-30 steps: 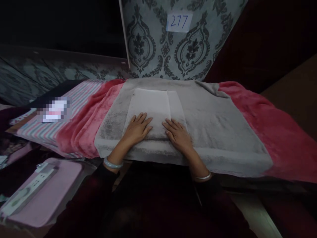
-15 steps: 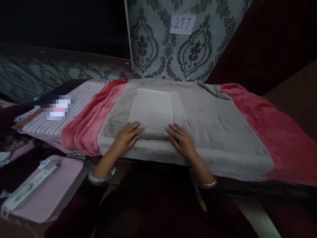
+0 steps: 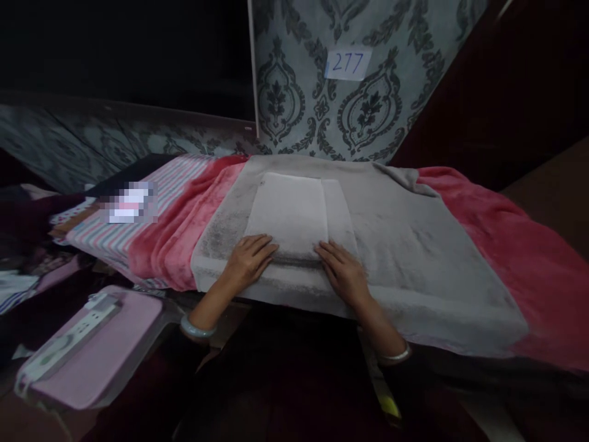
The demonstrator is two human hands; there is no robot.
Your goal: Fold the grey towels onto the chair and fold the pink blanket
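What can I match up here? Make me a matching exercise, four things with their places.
Things
1. Number card
2. Power strip
3. Folded pale cloth
4. Striped cloth

Places
A. On the grey blanket, touched by left hand and right hand
B. Bordering the red blanket on its left
C. On the patterned wall
D. On the pink flat-topped object

Pairs: 1-C, 2-D, 3-A, 4-B

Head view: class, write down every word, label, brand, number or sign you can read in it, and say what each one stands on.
"277", handwritten in blue on the white paper on the patterned wall.
Small mark on the lower frame of the dark screen: too small to read.
Small mark at a corner of the pale flat piece: too small to read.
Pixelated patch over the striped cloth: nothing legible.
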